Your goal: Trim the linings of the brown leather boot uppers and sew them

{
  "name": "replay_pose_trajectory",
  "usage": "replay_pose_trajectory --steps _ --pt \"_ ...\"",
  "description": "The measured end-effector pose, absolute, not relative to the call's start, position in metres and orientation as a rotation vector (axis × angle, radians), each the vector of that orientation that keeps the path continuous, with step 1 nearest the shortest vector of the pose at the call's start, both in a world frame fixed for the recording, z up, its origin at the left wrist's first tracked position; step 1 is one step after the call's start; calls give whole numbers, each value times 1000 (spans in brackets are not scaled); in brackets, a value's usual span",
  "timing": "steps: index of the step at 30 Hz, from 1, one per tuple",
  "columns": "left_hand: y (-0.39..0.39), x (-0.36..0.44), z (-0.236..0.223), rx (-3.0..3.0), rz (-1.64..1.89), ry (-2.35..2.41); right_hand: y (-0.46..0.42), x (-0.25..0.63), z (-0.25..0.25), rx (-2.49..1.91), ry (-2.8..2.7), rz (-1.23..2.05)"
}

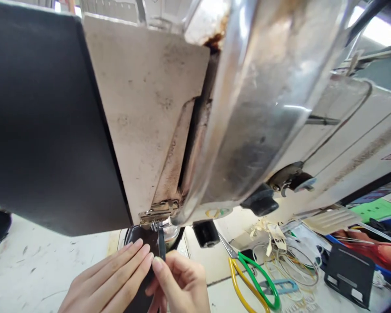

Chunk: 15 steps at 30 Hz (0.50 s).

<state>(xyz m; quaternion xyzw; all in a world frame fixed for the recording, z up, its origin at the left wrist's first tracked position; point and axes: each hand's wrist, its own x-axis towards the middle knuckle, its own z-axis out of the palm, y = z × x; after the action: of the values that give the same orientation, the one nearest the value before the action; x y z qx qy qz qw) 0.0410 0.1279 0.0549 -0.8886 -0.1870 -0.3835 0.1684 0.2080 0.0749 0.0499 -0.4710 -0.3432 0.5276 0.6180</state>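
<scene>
A worn beige sewing machine head [150, 108] with a shiny metal cover [263, 100] fills most of the view. Under its presser foot [156, 224] lies a black piece of material [140, 237]. My left hand [111, 278] lies on the black piece with fingers stretched out flat and together. My right hand [179, 282] pinches the edge of the black piece just below the presser foot, thumb and forefinger pressed together.
Green-and-yellow handled scissors [250, 278] lie on the white table [35, 265] to the right of my hands. Beside them are rubber bands and paper tags [280, 248], a black stand [348, 271] and coloured items at far right. A large black panel [42, 121] blocks the left.
</scene>
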Motion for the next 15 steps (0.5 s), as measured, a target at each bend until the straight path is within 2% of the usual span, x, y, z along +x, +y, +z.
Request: replay_pose_trajectory --steps 15 --pt "158 34 77 -2617 -1025 -377 89 209 64 -1042 -702 1146"
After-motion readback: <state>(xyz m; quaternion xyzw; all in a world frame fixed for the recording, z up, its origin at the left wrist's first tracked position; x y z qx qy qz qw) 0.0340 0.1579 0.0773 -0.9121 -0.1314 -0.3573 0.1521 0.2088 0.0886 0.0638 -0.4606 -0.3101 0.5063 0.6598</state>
